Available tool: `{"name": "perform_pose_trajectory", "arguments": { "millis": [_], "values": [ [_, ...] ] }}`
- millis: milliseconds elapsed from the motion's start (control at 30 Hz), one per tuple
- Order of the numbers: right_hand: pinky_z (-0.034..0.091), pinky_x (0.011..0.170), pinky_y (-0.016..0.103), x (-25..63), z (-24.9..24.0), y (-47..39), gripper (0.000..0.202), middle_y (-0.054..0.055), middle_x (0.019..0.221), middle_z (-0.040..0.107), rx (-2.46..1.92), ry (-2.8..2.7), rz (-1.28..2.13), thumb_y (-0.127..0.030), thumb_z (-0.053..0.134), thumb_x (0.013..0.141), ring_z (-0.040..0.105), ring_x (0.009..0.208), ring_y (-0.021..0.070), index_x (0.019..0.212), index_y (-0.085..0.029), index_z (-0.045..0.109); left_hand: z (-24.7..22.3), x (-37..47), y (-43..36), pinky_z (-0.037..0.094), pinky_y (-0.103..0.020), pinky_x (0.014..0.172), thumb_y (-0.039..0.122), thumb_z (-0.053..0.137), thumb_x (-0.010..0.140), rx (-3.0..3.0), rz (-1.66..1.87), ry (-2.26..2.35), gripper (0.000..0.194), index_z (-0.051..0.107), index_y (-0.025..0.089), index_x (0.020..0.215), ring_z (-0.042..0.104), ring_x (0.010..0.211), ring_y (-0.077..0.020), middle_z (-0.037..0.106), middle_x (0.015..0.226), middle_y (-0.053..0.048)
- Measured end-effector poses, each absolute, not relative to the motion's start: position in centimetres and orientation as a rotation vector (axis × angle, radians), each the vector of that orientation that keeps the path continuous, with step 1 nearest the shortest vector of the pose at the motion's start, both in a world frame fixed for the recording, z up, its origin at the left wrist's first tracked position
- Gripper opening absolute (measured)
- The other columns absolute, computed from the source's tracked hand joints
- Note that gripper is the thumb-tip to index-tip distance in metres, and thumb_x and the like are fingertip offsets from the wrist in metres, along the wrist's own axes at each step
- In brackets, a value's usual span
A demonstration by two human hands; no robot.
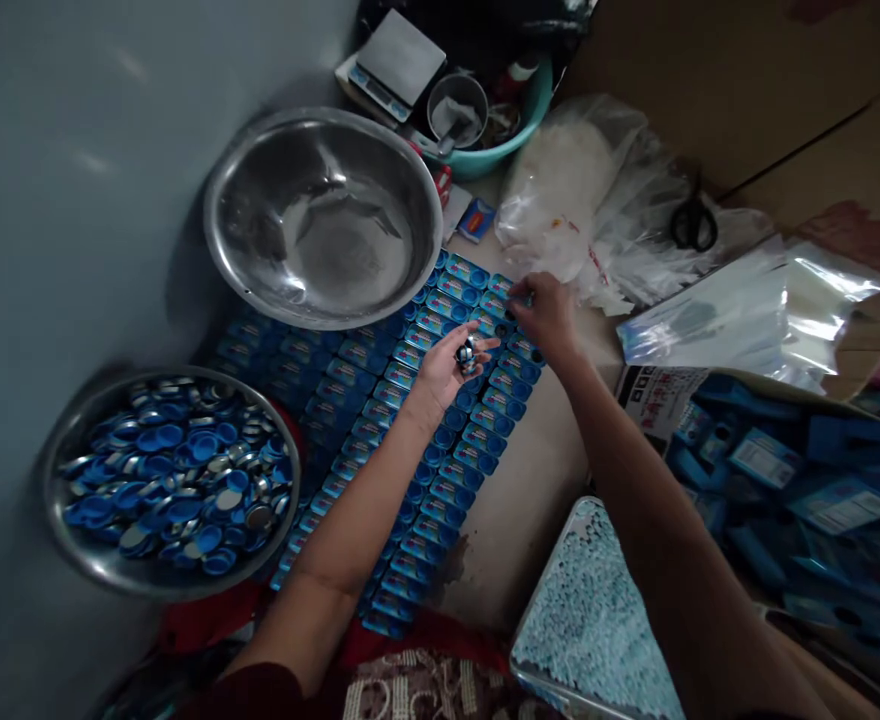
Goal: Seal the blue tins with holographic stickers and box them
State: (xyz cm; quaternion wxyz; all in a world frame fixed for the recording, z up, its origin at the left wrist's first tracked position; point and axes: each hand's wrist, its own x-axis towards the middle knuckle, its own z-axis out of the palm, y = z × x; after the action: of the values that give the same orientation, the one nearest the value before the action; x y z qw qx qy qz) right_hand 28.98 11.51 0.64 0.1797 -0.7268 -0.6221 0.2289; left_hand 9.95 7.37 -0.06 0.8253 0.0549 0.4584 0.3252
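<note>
Rows of small blue packs (477, 440) with printed labels cover the surface in the middle. Over them my left hand (451, 365) is palm up, its fingers curled loosely around several small dark and silvery round pieces (465, 353). My right hand (543, 312) is at the upper right end of the rows, its fingertips pinched together low over a pack; what they hold, if anything, is too small to make out. Dark round spots show on a few packs beside it.
A metal bowl (61, 490) of blue and silver lids stands left, a large metal basin (222, 240) behind. Clear bags (627, 190), black scissors (693, 222) and a scale (402, 60) lie further back. A tray of pale pellets (597, 600) and a box of blue packaging (807, 480) are right.
</note>
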Motion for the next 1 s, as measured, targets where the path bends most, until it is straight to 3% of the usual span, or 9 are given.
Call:
{"name": "perform_pose_trajectory", "arguments": {
  "millis": [167, 367, 500, 633, 833, 1000],
  "values": [
    [0.055, 0.075, 0.032, 25.6, 0.4, 4.3, 0.023, 0.004, 0.088, 0.078, -1.825, -1.325, 1.123, -0.03, 0.067, 0.079, 0.07, 0.077, 0.0197, 0.097, -0.021, 0.079, -1.2, 11.4, 6.1, 0.054, -0.018, 0.061, 0.025, 0.067, 0.101, 0.144, 0.687, 1.012, 0.016, 0.077, 0.017, 0.111, 0.067, 0.065, -0.0076, 0.076, 0.088, 0.0],
    [0.055, 0.074, 0.034, 26.6, -1.2, 3.3, 0.024, 0.004, 0.081, 0.076, -1.975, -1.203, 0.981, -0.027, 0.06, 0.073, 0.07, 0.076, 0.0213, 0.089, -0.021, 0.077, -0.9, 13.6, 4.9, 0.056, -0.022, 0.063, 0.028, 0.07, 0.1, 0.11, 0.569, 1.027, 0.016, 0.075, 0.015, 0.093, 0.064, 0.059, -0.0107, 0.071, 0.071, -0.001],
    [0.053, 0.069, 0.032, 29.0, -1.8, 6.8, 0.02, 0.003, 0.077, 0.074, -1.98, -1.166, 0.904, -0.028, 0.062, 0.071, 0.067, 0.071, 0.0197, 0.085, -0.021, 0.074, 1.2, 13.0, 6.3, 0.052, -0.02, 0.06, 0.027, 0.063, 0.104, 0.052, 0.638, 1.042, 0.018, 0.077, 0.016, 0.1, 0.068, 0.062, -0.0096, 0.078, 0.084, -0.005],
    [0.049, 0.062, 0.03, 30.9, -1.7, 10.1, 0.01, 0.001, 0.068, 0.067, -2.042, -1.136, 0.913, -0.032, 0.06, 0.077, 0.062, 0.064, 0.0178, 0.077, -0.024, 0.065, 1.8, 11.2, 8.3, 0.052, -0.018, 0.061, 0.027, 0.058, 0.107, 0.018, 0.674, 1.018, 0.024, 0.077, 0.015, 0.1, 0.068, 0.063, -0.0079, 0.078, 0.087, -0.005],
    [0.055, 0.085, 0.04, 30.5, -1.1, 11.5, 0.006, 0.006, 0.085, 0.073, -2.289, -1.651, 0.603, -0.02, 0.067, 0.074, 0.07, 0.087, 0.0263, 0.079, -0.022, 0.069, 0.3, 9.8, 9.7, 0.062, -0.026, 0.079, 0.038, 0.048, 0.112, -0.009, 0.742, 0.793, 0.037, 0.077, 0.016, 0.116, 0.076, 0.086, -0.0146, 0.081, 0.107, -0.01],
    [0.053, 0.09, 0.046, 31.2, -1.6, 13.9, 0.024, 0.006, 0.073, 0.066, -2.544, -1.718, 0.654, -0.031, 0.087, 0.073, 0.068, 0.09, 0.0306, 0.071, -0.023, 0.064, -0.1, 9.5, 9.6, 0.064, -0.032, 0.087, 0.042, 0.048, 0.112, -0.055, 0.708, 0.776, 0.039, 0.075, 0.017, 0.123, 0.079, 0.094, -0.0188, 0.081, 0.112, -0.011]
  ]
}}
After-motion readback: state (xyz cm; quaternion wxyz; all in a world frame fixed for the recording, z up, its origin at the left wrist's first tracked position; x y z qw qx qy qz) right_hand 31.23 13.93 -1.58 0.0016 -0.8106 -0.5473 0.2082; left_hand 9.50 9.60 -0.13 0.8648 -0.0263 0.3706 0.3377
